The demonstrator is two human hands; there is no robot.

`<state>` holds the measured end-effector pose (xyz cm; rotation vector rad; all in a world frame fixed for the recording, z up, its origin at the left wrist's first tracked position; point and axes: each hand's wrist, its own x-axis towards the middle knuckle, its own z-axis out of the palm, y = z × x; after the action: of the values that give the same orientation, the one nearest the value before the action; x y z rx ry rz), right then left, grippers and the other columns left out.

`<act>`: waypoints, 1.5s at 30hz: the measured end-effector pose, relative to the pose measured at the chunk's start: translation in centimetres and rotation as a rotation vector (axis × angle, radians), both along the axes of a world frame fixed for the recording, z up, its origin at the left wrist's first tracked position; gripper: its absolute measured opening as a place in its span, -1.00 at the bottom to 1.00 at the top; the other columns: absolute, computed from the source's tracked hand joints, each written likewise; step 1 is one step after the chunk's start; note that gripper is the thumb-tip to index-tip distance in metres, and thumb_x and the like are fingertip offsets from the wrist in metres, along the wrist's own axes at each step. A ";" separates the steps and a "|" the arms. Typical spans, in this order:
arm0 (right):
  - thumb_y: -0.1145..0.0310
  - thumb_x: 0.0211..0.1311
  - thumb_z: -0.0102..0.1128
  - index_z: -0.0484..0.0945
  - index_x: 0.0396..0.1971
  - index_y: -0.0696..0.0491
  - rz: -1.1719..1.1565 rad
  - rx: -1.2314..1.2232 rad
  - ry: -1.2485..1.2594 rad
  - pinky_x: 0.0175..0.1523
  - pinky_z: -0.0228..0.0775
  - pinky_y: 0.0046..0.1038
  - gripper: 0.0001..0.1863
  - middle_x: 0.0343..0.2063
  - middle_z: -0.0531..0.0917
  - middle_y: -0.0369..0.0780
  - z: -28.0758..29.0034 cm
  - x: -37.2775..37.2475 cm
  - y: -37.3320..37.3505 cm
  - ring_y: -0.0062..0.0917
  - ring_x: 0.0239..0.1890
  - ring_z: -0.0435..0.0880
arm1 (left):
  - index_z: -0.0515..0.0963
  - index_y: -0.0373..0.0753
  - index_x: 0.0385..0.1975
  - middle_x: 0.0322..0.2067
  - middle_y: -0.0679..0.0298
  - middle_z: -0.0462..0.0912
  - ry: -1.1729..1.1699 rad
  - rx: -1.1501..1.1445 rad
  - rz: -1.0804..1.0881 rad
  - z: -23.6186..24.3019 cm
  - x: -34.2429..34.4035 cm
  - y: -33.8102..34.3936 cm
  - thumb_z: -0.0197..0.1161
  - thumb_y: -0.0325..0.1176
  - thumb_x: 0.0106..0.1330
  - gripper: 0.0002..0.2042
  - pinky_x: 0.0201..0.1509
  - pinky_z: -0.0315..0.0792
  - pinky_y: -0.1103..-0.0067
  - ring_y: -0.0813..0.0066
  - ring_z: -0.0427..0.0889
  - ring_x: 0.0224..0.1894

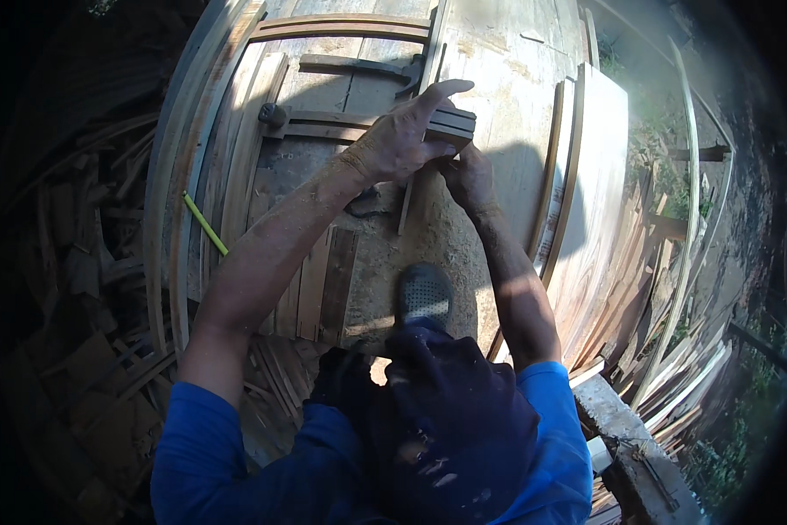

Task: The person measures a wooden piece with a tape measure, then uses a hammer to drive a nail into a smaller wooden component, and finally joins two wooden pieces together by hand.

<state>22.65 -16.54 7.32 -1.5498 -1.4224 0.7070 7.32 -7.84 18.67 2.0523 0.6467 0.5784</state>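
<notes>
A dark wooden block (pixel 450 128) with grooves or layered strips showing at its end is held up over the bench. My left hand (pixel 399 142) is closed around its left side, with one finger stretched out past the top. From below and to the right, my right hand (pixel 470 179) grips the lower edge of the block, its fingertips partly hidden. Left of my left hand lie wooden strips (pixel 323 128) beside a dark, round-ended piece (pixel 272 114); whether the strips join the block cannot be seen. A hammer (pixel 358 66) lies just beyond.
Long boards (pixel 170 219) run along the left side, with a yellow strip (pixel 204 223) on them. Wide pale boards (pixel 596 157) lie at the right. My grey perforated shoe (pixel 425 293) stands on the sawdust-covered surface. Wood scraps (pixel 87 289) are piled at the left.
</notes>
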 end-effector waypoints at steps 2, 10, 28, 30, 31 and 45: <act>0.53 0.15 0.29 0.52 -0.04 0.09 -0.014 0.030 0.065 -0.16 0.64 -0.28 -0.66 -0.19 0.68 -0.04 -0.3 0.3 0.9 -0.25 -0.15 0.74 | 0.30 -0.09 0.24 -0.07 0.18 0.59 -0.043 0.096 0.010 -0.2 0.5 1.0 0.43 -0.39 0.20 -0.39 0.18 0.50 0.38 0.26 0.62 0.05; 0.48 0.16 0.34 0.58 -0.10 0.08 -0.022 0.101 -0.044 -0.11 0.62 -0.37 -0.71 -0.20 0.67 -0.14 -0.9 1.9 4.1 -0.34 -0.14 0.71 | 0.36 -0.16 0.10 -0.07 0.14 0.60 0.049 0.144 -0.082 -0.4 1.8 4.8 0.39 -0.42 0.21 -0.52 0.12 0.51 0.34 0.20 0.62 0.04; 0.61 -0.01 0.23 0.57 -0.07 0.02 -0.027 0.040 -0.234 -0.06 0.58 -0.30 -0.58 -0.22 0.66 -0.10 -1.0 3.3 7.2 -0.22 -0.12 0.68 | 0.37 -0.08 0.07 -0.18 0.18 0.65 0.142 0.257 -0.017 -2.1 2.9 8.2 0.35 -0.42 0.27 -0.59 0.03 0.55 0.34 0.27 0.68 -0.07; 0.62 -0.02 0.21 0.57 -0.06 0.03 -0.038 0.002 -0.193 -0.06 0.59 -0.30 -0.57 -0.21 0.66 -0.10 -0.7 3.2 7.4 -0.21 -0.12 0.68 | 0.37 -0.08 0.07 -0.18 0.18 0.65 0.142 0.150 0.000 -2.1 3.1 8.5 0.35 -0.42 0.27 -0.59 0.04 0.56 0.36 0.29 0.67 -0.08; 0.62 -0.02 0.21 0.57 -0.07 0.03 -0.034 0.002 -0.169 -0.07 0.60 -0.31 -0.58 -0.20 0.65 -0.10 -0.7 3.3 7.5 -0.21 -0.11 0.68 | 0.37 -0.08 0.07 -0.18 0.18 0.65 0.139 0.148 -0.001 -1.8 3.3 8.6 0.35 -0.42 0.27 -0.59 0.04 0.56 0.36 0.29 0.67 -0.08; 0.65 -0.04 0.21 0.56 -0.15 0.10 -0.059 0.080 -0.136 -0.18 0.63 -0.32 -0.64 -0.27 0.63 -0.07 -2.6 4.5 9.7 -0.20 -0.21 0.71 | 0.35 -0.14 0.11 -0.12 0.13 0.64 0.102 0.263 -0.050 -1.9 4.5 11.0 0.32 -0.59 0.22 -0.52 0.18 0.58 0.29 0.21 0.66 0.03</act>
<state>27.11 -6.84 4.76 -1.5955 -1.4790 0.5119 11.85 3.12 16.77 2.3503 0.6017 0.5557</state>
